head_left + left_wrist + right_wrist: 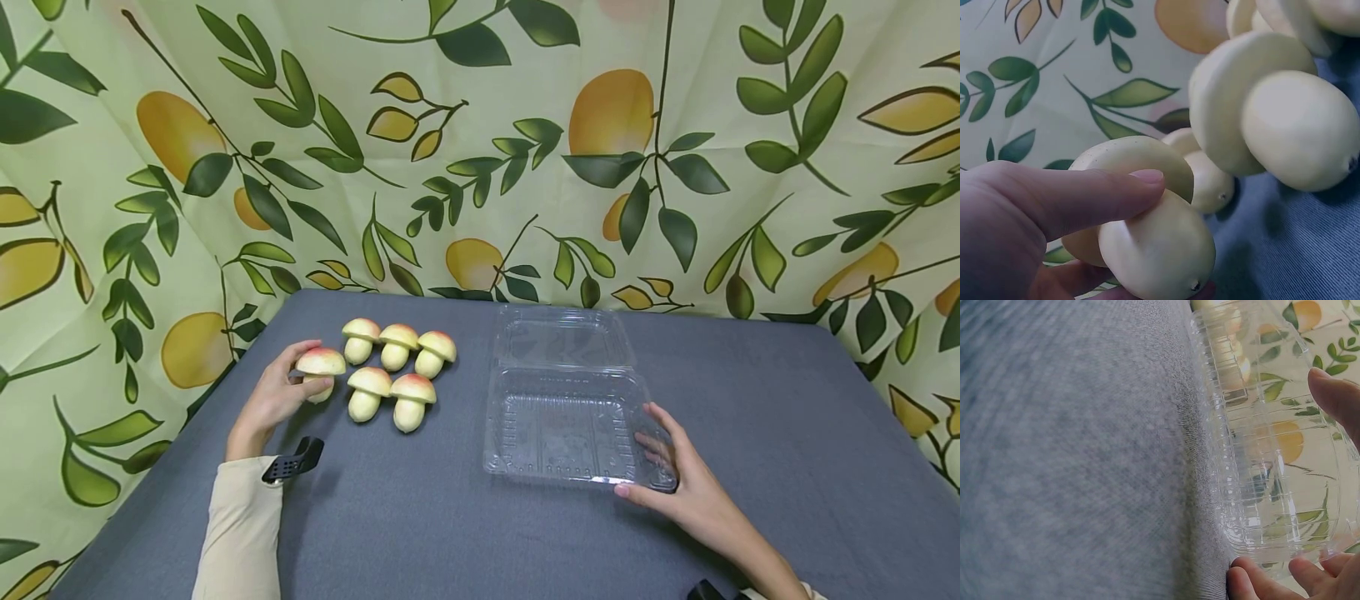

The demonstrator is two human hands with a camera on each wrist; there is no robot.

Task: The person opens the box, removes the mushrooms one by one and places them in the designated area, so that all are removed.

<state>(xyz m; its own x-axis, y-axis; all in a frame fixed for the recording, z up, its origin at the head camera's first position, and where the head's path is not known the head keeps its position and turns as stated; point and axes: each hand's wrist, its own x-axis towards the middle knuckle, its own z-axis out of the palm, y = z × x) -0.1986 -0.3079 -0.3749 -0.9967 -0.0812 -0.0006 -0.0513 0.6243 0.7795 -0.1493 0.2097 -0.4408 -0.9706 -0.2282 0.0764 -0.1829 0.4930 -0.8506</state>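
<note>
My left hand holds a toy mushroom with a reddish-yellow cap and a pale stem. In the left wrist view the thumb presses where its cap and stem meet, and the other fingers are mostly hidden behind it. Just right of that hand, several similar mushrooms lie in two rows. A clear plastic clamshell box lies spread on the table, its lid folded back away from me. At the box's near right corner, my right hand grips the side, thumb and fingers apart around the wall.
Grey-blue cloth covers the table. Behind it and to the left hangs a curtain printed with leaves and fruit. A black band circles the left wrist.
</note>
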